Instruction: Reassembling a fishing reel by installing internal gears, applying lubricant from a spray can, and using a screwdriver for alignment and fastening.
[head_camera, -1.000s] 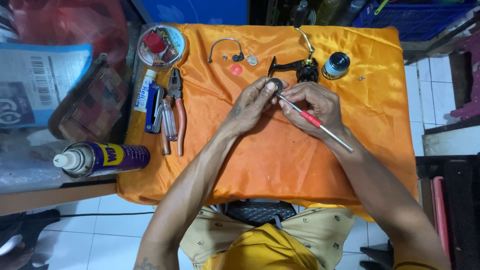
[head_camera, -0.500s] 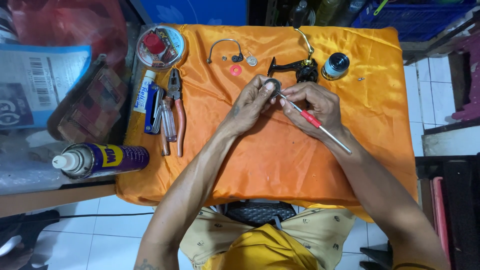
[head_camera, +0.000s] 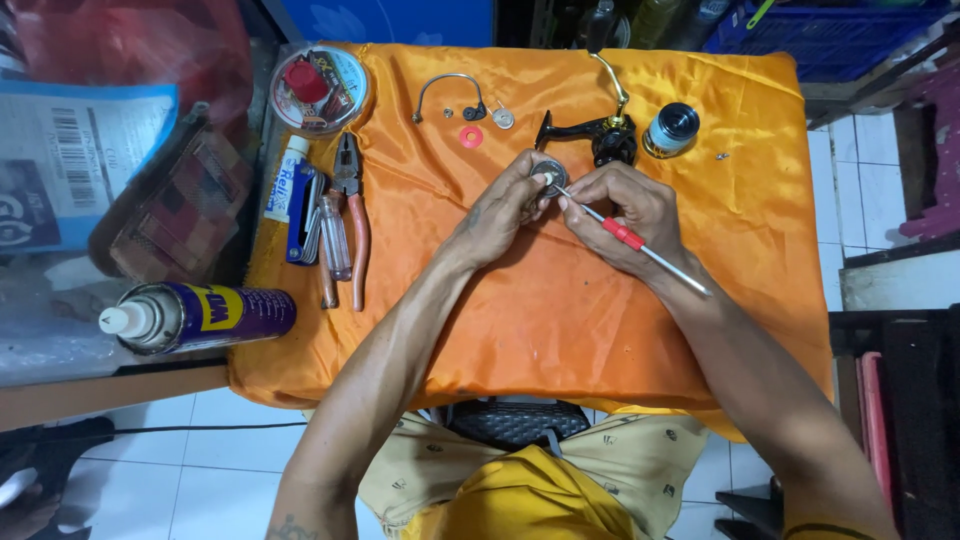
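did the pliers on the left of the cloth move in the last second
No. The pliers lie in the same spot beside the blue tool set, handles pointing toward the person.

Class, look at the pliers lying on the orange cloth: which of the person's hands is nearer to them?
Left. The left hand is just right of the pliers, apart from them; the right hand lies farther right, beyond it.

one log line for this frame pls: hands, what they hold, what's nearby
left hand: holds round metal part | right hand: holds thin tool, tip at part | nearby: reel body, spool, pliers | surface: orange cloth
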